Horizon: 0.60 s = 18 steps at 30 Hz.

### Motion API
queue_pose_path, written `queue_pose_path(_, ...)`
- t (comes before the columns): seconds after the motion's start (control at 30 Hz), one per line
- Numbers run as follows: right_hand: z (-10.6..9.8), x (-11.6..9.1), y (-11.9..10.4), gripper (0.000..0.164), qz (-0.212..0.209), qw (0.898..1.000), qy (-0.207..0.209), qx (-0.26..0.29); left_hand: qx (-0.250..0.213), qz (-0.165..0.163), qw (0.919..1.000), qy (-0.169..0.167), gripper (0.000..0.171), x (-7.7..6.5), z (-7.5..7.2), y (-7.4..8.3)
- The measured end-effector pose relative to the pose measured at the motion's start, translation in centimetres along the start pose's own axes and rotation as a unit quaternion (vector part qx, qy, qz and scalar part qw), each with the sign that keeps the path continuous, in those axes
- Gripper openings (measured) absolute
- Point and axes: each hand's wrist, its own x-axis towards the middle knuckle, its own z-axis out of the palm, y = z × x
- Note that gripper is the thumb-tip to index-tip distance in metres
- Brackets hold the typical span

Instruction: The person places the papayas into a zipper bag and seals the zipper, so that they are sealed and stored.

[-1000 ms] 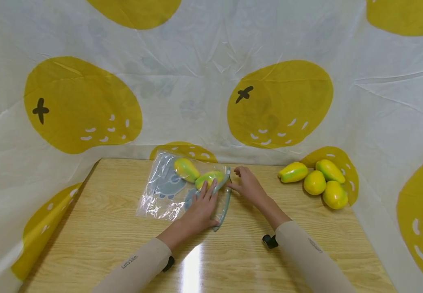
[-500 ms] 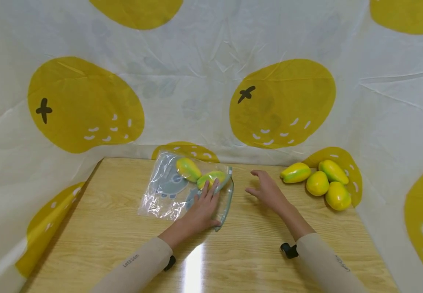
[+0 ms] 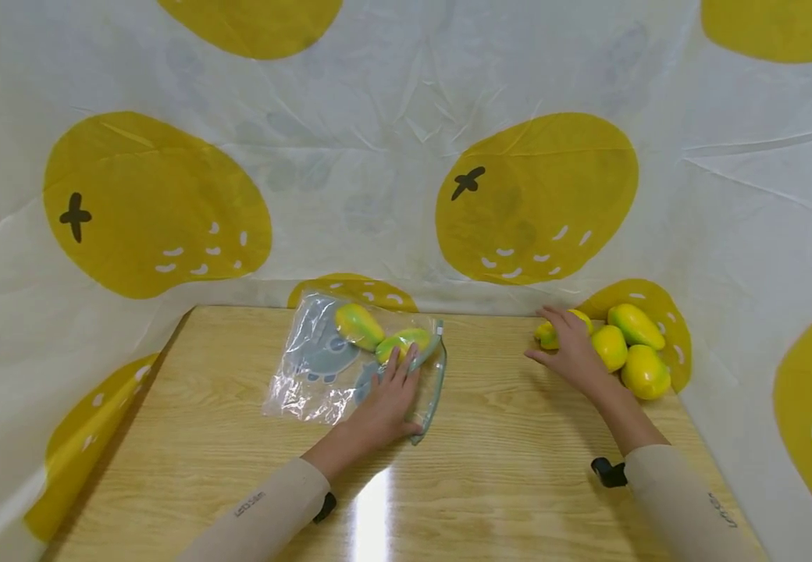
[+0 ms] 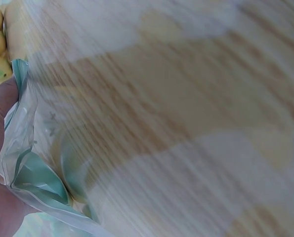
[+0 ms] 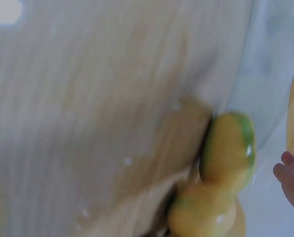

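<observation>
A clear zip bag [image 3: 286, 394] with a grey-green print and edge lies on the table, holding two yellow-green mangoes: one [image 3: 358, 326] towards the back, the other [image 3: 400, 342] near the mouth. My left hand [image 3: 386, 402] rests on the bag, fingers extended over the nearer fruit and thumb by the zip edge. At the back right, my right hand [image 3: 576, 355] reaches over the leftmost loose mango [image 3: 546, 336], its thumb and fingers spread on either side of that fruit. The right wrist view catches only spread fingertips [image 5: 289, 170] at its edge.
Three more mangoes sit clustered right of that hand: a rear one [image 3: 635, 326], a middle one [image 3: 610, 348] and a front one [image 3: 646, 372]. A fruit-printed white cloth [image 3: 364, 211] walls the back and sides of the wooden table [image 3: 462, 484].
My right hand has left the bag's zip edge and travelled right to the leftmost loose mango. The left hand and the bag have stayed in place.
</observation>
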Motion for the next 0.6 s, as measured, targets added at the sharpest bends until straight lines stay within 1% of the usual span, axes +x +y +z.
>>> queue_pose_path(0.07,-1.0,0.3,0.8,0.079,0.014,1.0,-0.012,0.0,0.001,0.003,1.0,0.001,0.126,-0.1,0.1,0.0)
queue_pose_path(0.13,-1.8,0.7,1.6,0.081,0.034,0.999,-0.034,-0.002,0.003,0.006,1.0,0.004,0.125,-0.1,0.1,-0.1)
queue_pose_path(0.23,-2.4,1.3,2.7,0.084,0.052,0.997,-0.06,-0.009,0.003,0.011,0.9999,0.007,0.124,0.0,0.1,-0.2)
queue_pose_path(0.33,-2.6,1.8,3.5,0.087,0.064,0.995,-0.081,-0.015,0.004,0.012,0.9999,0.006,0.123,0.0,-0.1,-0.2)
queue_pose_path(0.47,-2.9,2.2,4.0,0.091,0.089,0.99,-0.111,-0.012,0.006,0.012,0.9999,0.007,0.123,0.1,0.0,-0.1)
queue_pose_path(0.6,-3.0,2.5,4.5,0.094,0.101,0.985,-0.136,-0.02,-0.001,0.005,1.0,0.004,0.123,0.1,0.0,-0.1)
